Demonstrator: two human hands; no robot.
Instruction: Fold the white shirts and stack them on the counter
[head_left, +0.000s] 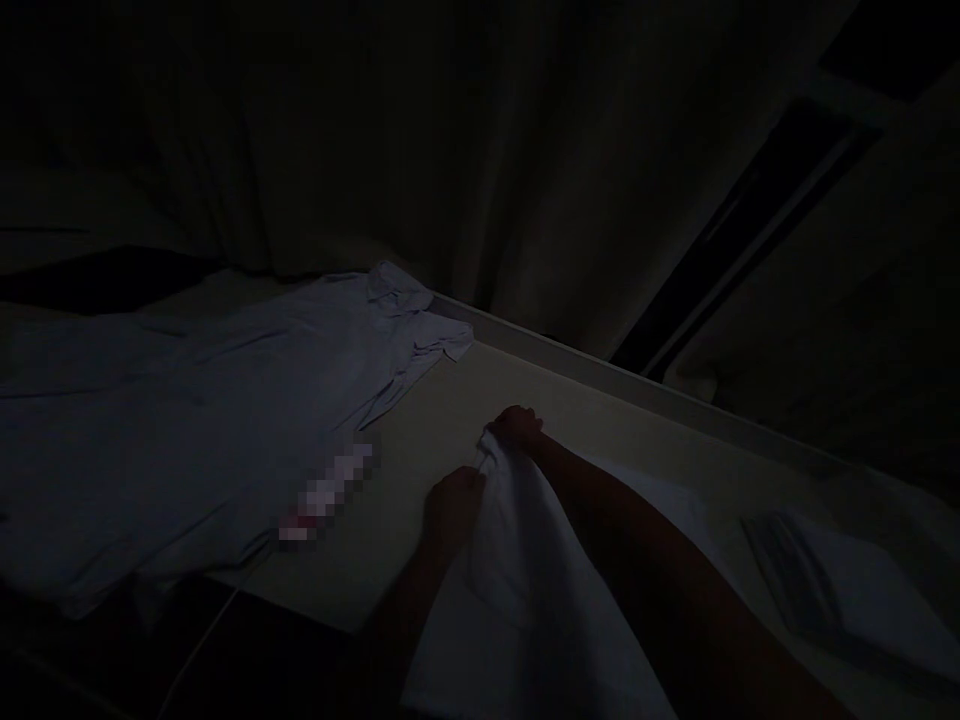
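Really dark room, pale desk (480, 400) set against a curtain. A white cloth (525, 580) is gripped at its top edge by both hands, left hand (452, 510) and right hand (516, 425) clenched on it. A light blue shirt (187, 420) is spread out to the left.

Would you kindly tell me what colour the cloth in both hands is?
White, seen in the head view: the cloth.

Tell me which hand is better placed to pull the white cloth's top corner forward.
The right hand: it already pinches the top corner of the white cloth, while the left hand grips its edge lower.
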